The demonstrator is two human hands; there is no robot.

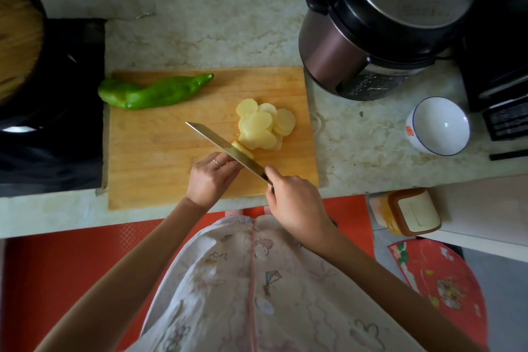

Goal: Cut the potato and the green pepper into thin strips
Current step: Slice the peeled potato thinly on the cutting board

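One last pale potato stub (244, 151), held by the left hand (211, 177), meets the broad steel cleaver (223, 146) gripped by the right hand (294, 203); strips likely next.

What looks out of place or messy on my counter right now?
Nothing is spilled or damaged. Only the green pepper sits slightly off: its thick end pokes past the left edge of the cutting board.

One knife (220, 146) sits in the right hand (294, 203). Just left of that grip, the left hand (211, 180) holds one uncut potato end (243, 150). Beyond the grip lies one pile of potato slices (264, 126), perhaps ten, overlapping too much to count surely. One green pepper (154, 91), one cutting board (160, 168), one white bowl (438, 126), one pressure cooker (371, 23).
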